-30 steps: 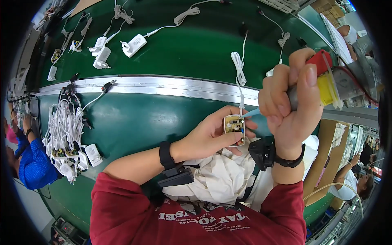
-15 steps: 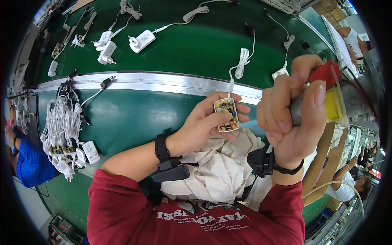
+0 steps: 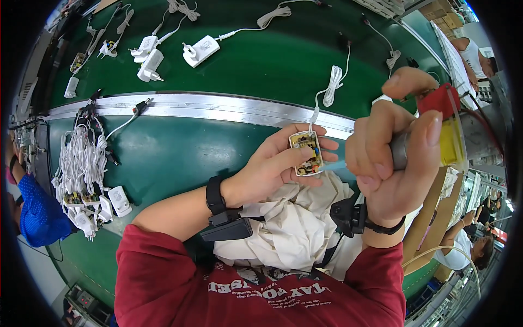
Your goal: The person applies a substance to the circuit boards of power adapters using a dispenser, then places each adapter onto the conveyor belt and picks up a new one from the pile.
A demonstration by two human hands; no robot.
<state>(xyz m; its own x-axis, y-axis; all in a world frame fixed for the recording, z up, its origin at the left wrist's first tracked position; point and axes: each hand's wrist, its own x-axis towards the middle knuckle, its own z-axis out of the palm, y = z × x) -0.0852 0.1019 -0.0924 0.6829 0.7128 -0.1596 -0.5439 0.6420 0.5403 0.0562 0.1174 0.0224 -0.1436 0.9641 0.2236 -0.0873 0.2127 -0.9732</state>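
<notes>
Two green surfaces, parted by a metal rail, are spread beneath and beyond the fingers. Well left of the left fingers, a bundle of white cords is heaped on the near surface. A grey and yellow tool is gripped by the curled fingers of the right hand. Beyond and left of the left fingers, three white plugs are laid on the far surface. A circuit board in a white shell is held between thumb and fingers of the left hand, its cord led away beyond them over the rail. The tool's blue tip is pointed at the board's near right corner; whether they touch cannot be told.
</notes>
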